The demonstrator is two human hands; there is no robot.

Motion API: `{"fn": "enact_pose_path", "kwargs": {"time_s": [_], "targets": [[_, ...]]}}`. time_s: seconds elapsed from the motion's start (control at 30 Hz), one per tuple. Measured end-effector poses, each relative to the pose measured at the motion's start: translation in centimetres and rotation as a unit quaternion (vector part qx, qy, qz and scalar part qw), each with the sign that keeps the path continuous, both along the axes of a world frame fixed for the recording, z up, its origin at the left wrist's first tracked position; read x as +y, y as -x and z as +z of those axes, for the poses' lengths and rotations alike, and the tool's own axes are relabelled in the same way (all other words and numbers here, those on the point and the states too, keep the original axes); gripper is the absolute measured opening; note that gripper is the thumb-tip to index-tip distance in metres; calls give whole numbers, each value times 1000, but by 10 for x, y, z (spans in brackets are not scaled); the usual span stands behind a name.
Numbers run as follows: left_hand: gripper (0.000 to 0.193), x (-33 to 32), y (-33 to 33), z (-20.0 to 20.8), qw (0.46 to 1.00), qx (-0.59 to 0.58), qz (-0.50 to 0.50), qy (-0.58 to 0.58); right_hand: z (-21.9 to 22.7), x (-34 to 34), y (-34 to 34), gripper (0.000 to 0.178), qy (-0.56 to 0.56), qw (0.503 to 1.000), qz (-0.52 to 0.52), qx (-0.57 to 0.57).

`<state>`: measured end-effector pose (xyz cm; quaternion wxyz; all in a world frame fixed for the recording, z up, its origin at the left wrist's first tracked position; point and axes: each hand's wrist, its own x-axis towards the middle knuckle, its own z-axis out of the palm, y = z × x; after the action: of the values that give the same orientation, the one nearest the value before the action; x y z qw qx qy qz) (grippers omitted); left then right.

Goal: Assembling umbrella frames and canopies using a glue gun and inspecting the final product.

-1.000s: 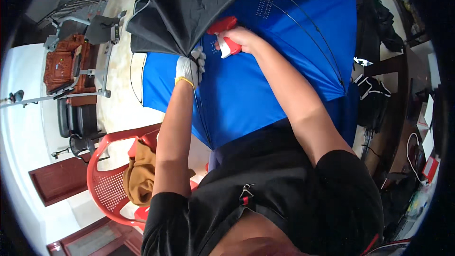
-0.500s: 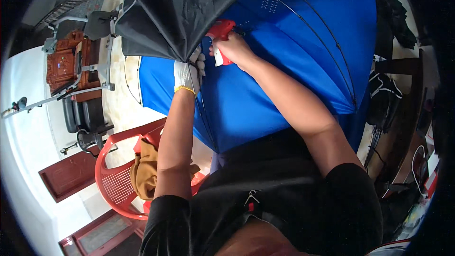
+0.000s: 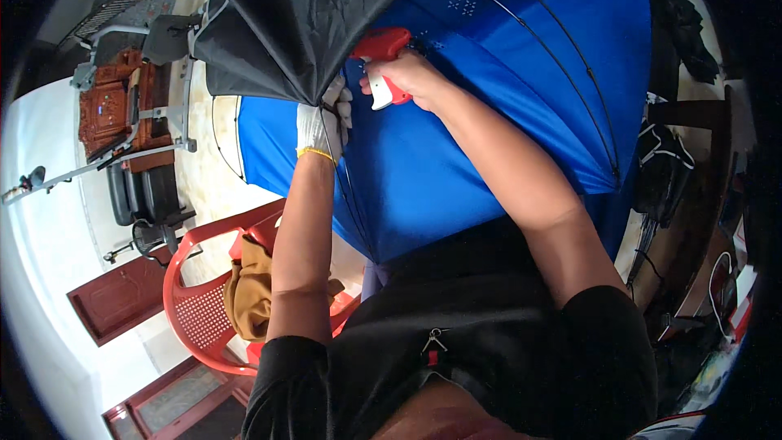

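left grip (image 3: 327,125): at black fabric (image 3: 281,28) | right grip (image 3: 410,76): holds red-white tool (image 3: 384,43)

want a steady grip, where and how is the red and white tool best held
Probably by the handle of the red and white tool, wrapping in from the right: its red top reaches left toward the black fabric, while the handle juts toward the near side, where the right hand grips.

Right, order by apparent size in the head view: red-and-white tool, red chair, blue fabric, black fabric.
1. Blue fabric
2. Black fabric
3. Red chair
4. Red-and-white tool
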<state>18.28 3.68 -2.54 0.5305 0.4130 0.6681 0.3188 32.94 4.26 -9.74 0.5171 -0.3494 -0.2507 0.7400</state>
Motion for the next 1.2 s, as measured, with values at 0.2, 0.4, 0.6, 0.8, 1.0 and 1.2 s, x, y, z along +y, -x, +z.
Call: {"fn": "enact_pose_path", "kwargs": {"time_s": [0.2,0.4,0.6,0.8,1.0,1.2], "targets": [[19,-1,5,-2,1000,-3,5,18,-5,1,0,36,-18,999,31,-7],[18,-2,1,-2,999,-49,1,17,-5,4,5,35,-19,999,35,7],[16,-5,-3,-2,994,-109,16,13,-3,1,16,33,-7,999,36,-28],[13,10,4,22,989,-137,25,46,7,8,-3,33,21,996,69,48],[15,31,34,67,960,-277,-27,36,50,15,-10,32,-26,987,7,156],[21,-53,38,86,989,-79,-85,-87,56,9,-17,30,-27,994,-10,107]]}}
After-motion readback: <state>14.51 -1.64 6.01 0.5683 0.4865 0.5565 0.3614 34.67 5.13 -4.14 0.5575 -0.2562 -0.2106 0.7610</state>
